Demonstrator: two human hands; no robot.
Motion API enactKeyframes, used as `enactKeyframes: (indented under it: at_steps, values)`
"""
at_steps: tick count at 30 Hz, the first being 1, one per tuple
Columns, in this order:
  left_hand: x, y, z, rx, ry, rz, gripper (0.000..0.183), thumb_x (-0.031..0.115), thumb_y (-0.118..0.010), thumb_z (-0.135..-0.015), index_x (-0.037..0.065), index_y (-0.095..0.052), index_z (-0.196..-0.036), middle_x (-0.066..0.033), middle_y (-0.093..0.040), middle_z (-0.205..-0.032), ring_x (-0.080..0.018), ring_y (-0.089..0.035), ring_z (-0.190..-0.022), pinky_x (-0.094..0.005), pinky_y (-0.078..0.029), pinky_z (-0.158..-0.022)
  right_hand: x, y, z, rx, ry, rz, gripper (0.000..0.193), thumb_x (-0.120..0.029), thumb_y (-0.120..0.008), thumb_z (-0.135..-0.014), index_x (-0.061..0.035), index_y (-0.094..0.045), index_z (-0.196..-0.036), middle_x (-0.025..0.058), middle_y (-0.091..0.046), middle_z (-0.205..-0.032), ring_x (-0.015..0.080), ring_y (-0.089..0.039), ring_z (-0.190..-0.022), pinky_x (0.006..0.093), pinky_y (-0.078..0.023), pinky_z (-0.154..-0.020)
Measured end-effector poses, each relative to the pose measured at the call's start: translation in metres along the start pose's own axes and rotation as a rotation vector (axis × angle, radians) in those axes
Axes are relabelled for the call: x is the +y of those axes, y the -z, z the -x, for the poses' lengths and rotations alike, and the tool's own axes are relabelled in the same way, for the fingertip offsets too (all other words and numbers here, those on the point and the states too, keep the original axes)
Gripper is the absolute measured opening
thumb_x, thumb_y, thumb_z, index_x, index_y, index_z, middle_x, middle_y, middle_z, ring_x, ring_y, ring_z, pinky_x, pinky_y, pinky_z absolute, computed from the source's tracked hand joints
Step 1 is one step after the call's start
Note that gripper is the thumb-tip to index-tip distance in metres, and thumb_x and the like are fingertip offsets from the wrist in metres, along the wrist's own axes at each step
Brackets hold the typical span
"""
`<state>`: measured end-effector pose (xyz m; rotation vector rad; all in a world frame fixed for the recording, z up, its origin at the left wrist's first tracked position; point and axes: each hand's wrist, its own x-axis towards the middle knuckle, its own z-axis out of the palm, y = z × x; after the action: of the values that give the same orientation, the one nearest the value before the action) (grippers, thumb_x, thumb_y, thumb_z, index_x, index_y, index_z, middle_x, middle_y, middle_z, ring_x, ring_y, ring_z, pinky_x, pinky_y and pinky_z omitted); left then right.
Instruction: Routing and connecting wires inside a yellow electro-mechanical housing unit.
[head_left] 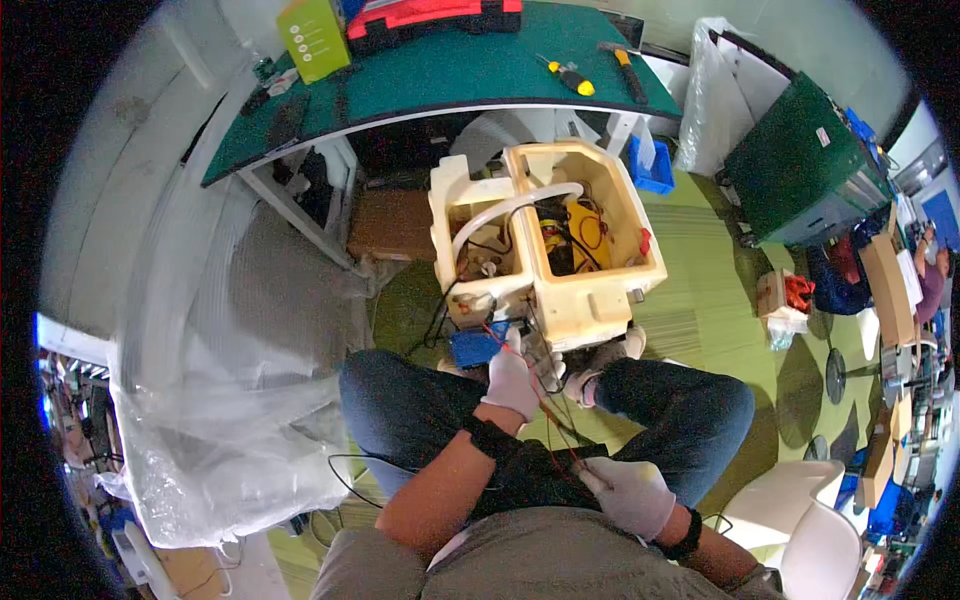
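The left hand (513, 380) and right hand (632, 495), both white-gloved, are held apart above the lap. The red wire (545, 405) strung between them is pinched by the right fingertips; whether it is gripped by the left cannot be told. Beside the left hand a blue box (473, 348) is seen, then a cream tub (585, 318) crossed by a white hose (545, 192); beyond, a hammer (628, 74) is laid on a green-topped table (440, 75)

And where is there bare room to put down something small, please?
The green table is bare in its middle, between the red-black case behind and the screwdriver at right. Floor is bare between the cream tub and small box. Crowded: the tub's inside; between left hand and right hand, where red wires run.
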<state>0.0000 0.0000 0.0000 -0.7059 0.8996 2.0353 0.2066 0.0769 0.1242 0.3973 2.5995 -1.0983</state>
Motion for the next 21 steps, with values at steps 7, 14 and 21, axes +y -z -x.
enactKeyframes:
  at_steps: [7,14,21]
  values:
    - [0.019,0.007,0.020,0.005,0.233,0.051,0.034,0.043,-0.040,-0.102,0.016,-0.048,-0.084,-0.0003,-0.043,-0.056,-0.0166,-0.034,-0.038,-0.0316,-0.034,-0.039,-0.024,0.000,-0.006,-0.090,0.213,0.216,0.020,-0.028,-0.059,-0.095,-0.0090,-0.064,-0.096,0.0160,-0.059,-0.069,0.0357,-0.062,-0.064,0.0410,-0.048,-0.053]
    - [0.011,-0.014,0.045,0.015,0.194,0.034,0.032,0.035,-0.039,-0.102,0.020,-0.037,-0.073,0.0067,-0.025,-0.056,-0.0107,-0.026,-0.043,-0.0278,-0.019,-0.040,-0.023,0.000,0.005,0.077,0.185,0.082,0.020,-0.026,-0.057,-0.094,-0.0079,-0.064,-0.094,0.0174,-0.063,-0.073,0.0371,-0.064,-0.066,0.0436,-0.051,-0.057]
    - [-0.007,-0.003,0.058,-0.200,0.285,0.245,0.027,0.032,-0.044,-0.098,0.016,-0.050,-0.077,0.0077,-0.033,-0.050,-0.0111,-0.031,-0.036,-0.0274,-0.025,-0.035,-0.031,0.016,0.028,0.101,0.122,0.019,0.016,-0.023,-0.062,-0.092,-0.0069,-0.066,-0.091,0.0188,-0.062,-0.075,0.0372,-0.063,-0.067,0.0414,-0.051,-0.058]
